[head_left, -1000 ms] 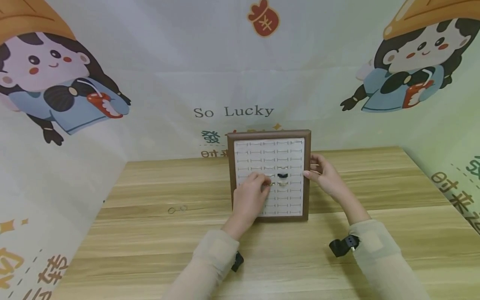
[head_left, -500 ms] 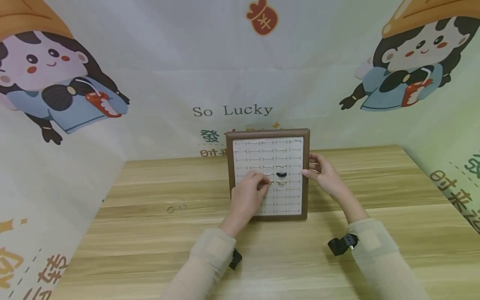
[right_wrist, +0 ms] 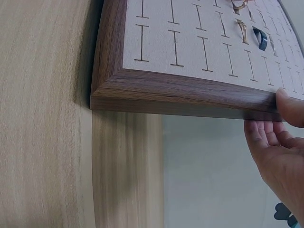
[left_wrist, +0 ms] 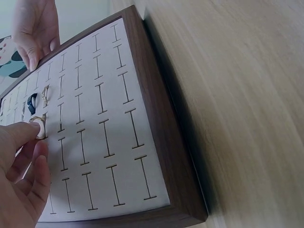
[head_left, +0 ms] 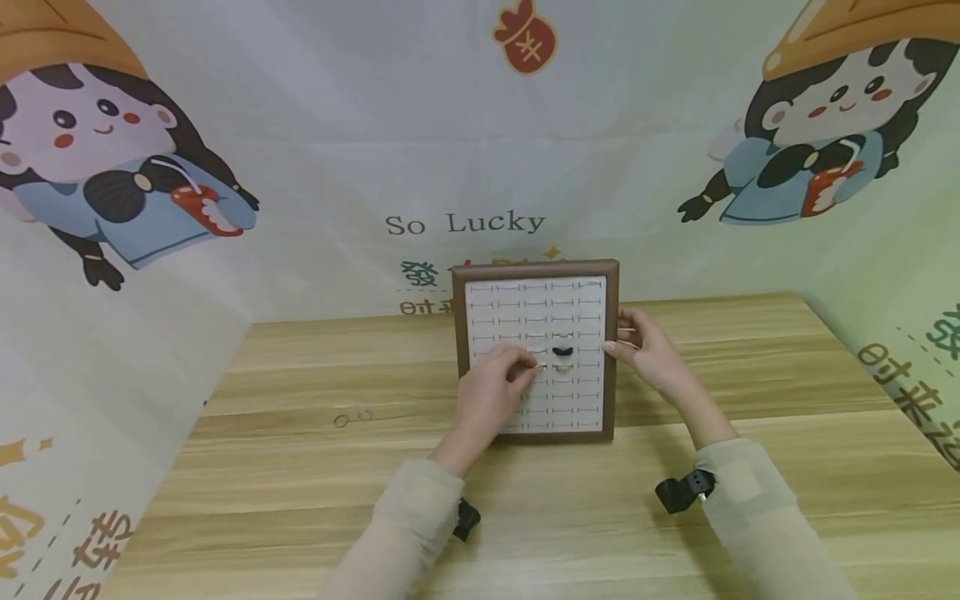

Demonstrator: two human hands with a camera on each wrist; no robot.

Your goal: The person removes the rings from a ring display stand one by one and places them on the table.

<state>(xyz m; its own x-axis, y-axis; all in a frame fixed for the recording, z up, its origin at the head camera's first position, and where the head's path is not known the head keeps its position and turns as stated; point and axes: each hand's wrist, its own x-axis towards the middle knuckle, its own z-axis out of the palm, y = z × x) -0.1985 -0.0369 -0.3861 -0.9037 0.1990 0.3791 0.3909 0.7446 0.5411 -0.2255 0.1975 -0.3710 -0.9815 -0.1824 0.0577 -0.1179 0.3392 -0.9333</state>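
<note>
In the head view we see the framed ring display (head_left: 609, 396) standing on its short edge on the counter (head_left: 285, 500), and only there do we find two loose rings, a left one (head_left: 341, 427) and a right one (head_left: 365, 421), lying near each other. The left hand (head_left: 491, 390) covers part of the slots in that view, but from the left wrist we see its thumb and finger pinching a gold ring (left_wrist: 44, 124) at the white pad; we cannot tell whether it is seated. The right hand (head_left: 652, 354) grips the frame's side, and its own wrist camera shows us the thumb in front and fingers behind. There we also pick out a second gold ring (right_wrist: 244, 32) in a slot, between the pinched one and a black ring (head_left: 562, 352), with a silver ring (right_wrist: 272, 45) just beyond.
</note>
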